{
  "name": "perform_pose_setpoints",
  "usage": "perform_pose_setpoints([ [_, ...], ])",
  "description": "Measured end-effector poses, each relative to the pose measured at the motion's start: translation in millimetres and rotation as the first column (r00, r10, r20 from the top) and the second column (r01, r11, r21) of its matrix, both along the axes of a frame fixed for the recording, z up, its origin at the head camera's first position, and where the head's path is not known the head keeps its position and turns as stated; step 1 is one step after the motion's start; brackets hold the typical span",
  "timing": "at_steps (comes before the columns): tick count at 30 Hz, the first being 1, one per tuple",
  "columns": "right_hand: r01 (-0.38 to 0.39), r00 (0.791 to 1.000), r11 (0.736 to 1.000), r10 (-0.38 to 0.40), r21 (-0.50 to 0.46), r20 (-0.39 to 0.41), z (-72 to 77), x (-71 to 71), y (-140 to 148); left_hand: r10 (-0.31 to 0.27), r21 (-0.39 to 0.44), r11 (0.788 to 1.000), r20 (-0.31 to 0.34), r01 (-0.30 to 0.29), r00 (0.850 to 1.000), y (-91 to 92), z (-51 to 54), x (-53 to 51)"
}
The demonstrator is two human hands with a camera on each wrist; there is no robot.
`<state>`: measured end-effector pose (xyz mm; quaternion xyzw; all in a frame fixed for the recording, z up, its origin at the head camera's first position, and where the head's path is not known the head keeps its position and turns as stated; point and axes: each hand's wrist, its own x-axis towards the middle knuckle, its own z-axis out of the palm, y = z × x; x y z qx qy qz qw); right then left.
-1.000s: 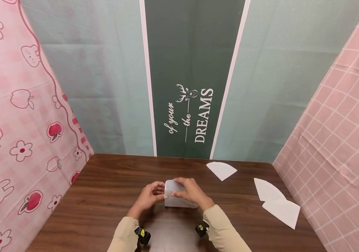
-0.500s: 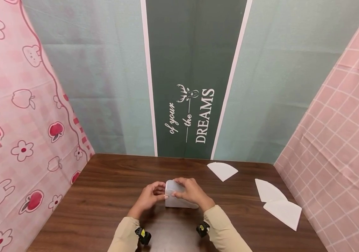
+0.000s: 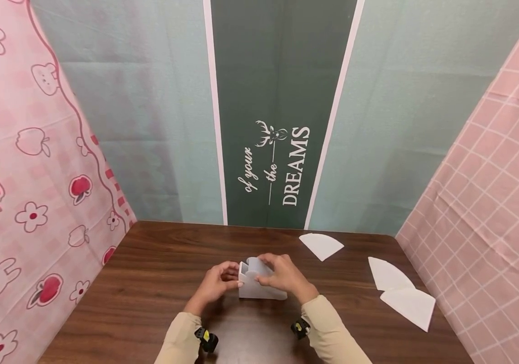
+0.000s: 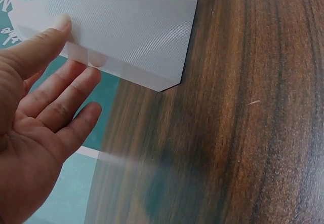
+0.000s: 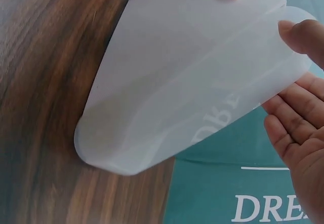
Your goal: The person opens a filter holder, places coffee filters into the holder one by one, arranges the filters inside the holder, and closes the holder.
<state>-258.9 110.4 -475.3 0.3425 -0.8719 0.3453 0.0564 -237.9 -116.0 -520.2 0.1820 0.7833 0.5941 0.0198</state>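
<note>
A translucent white plastic case (image 3: pixel 251 290) with a rounded lid (image 3: pixel 254 264) stands on the dark wooden table. At its left end my left hand (image 3: pixel 217 284) grips the wall, thumb on the near side and fingers behind. My right hand (image 3: pixel 288 275) pinches the lid between thumb and fingers, and a gap shows between lid and case at the left. In the right wrist view, the tapered case (image 5: pixel 167 57) narrows to a rounded corner, with the right hand (image 5: pixel 304 117) at the lid's far end. The left wrist view shows the left thumb (image 4: pixel 43 49) pressing the ribbed wall.
Fan-shaped white paper pieces, like cone coffee filters, lie to the right: one filter (image 3: pixel 321 246) near the back edge, another filter (image 3: pixel 388 274) and a third filter (image 3: pixel 410 306) touching near the right edge. Printed curtains (image 3: pixel 141 151) hang behind and beside the wooden table (image 3: pixel 150 298).
My right hand has moved slightly right and up with the lid, and an opening now shows at the case's left end. The left hand and the case have stayed in place.
</note>
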Motion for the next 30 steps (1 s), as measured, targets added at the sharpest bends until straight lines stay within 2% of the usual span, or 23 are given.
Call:
perform_pose_setpoints([
  [5,0.020,1.000,1.000,-0.020,-0.005,-0.020,0.7,-0.6,6,-0.016,0.002,1.000,-0.009,0.016,1.000,1.8,18.0,8.0],
  [9,0.033,0.999,0.999,-0.033,-0.003,-0.035,1.2,-2.1,11,-0.011,-0.011,1.000,-0.005,0.011,1.000,3.1,22.2,10.4],
  [22,0.043,0.994,0.999,-0.043,-0.007,-0.100,10.5,1.6,28,-0.014,-0.013,1.000,-0.022,0.014,1.000,2.7,23.2,9.8],
  [30,0.057,0.985,0.998,-0.058,-0.008,-0.160,10.4,0.1,42,-0.015,-0.005,1.000,-0.023,0.015,1.000,3.1,22.6,9.0],
])
